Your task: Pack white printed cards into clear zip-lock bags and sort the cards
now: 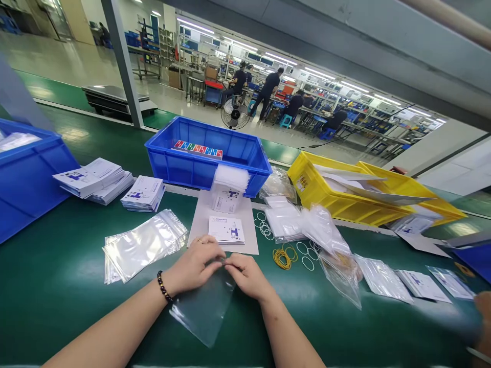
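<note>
- Clear bag (209,312): trails toward seven o'clock from the grip, long axis running one to seven.
- Left hand (199,261), right hand (247,275): fingertips close together, pinching its far edge.
- Booklet stack (226,230): twelve o'clock, left hand nearer.

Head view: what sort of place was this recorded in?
Most likely a factory or workshop floor. The signs are the long green work surface, the blue bin and yellow bin set on it, and people beside rows of shelved workbenches in the background.
</note>
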